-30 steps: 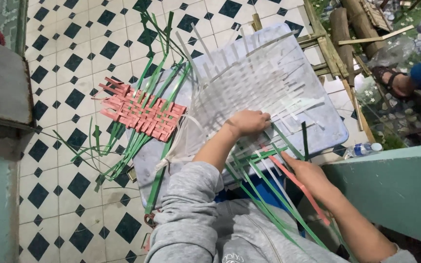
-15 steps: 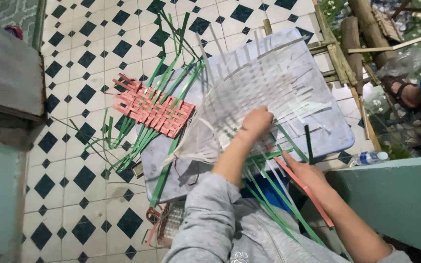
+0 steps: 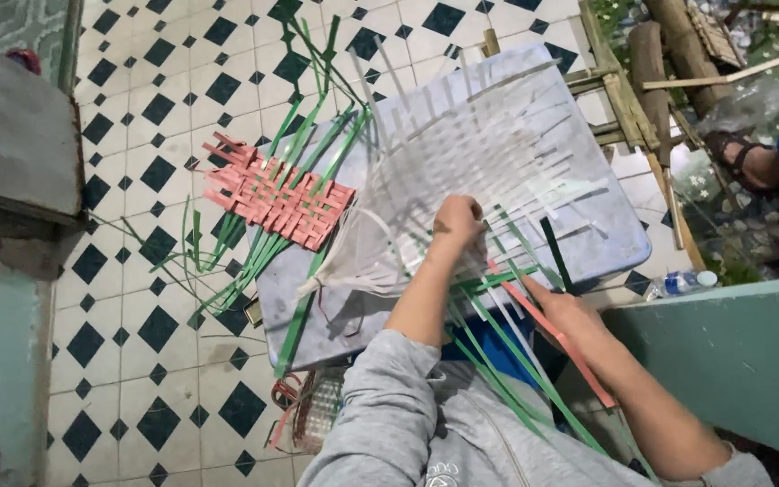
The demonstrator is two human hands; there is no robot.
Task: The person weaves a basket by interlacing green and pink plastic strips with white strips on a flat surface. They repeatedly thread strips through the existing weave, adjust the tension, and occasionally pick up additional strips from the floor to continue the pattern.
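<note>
Left hand [image 3: 457,221]: fist clenched, pressing down on the white woven mat [image 3: 480,153] atop the blue board [image 3: 606,230].
Right hand [image 3: 570,311]: fingers pinching a pink strip [image 3: 556,341] among green strips [image 3: 507,356], just beside the mat's near edge.

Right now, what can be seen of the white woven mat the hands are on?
The white woven mat looks made of flat, pale plastic-like strips plaited over and under in a checker weave. It lies flat on a pale blue table, unfinished: loose strip ends stick out along its far edge and sides, and a bundle of strips gathers at its near left corner. The left hand presses on its near edge. Green strips and a pink strip run in there, beside the right hand.
</note>
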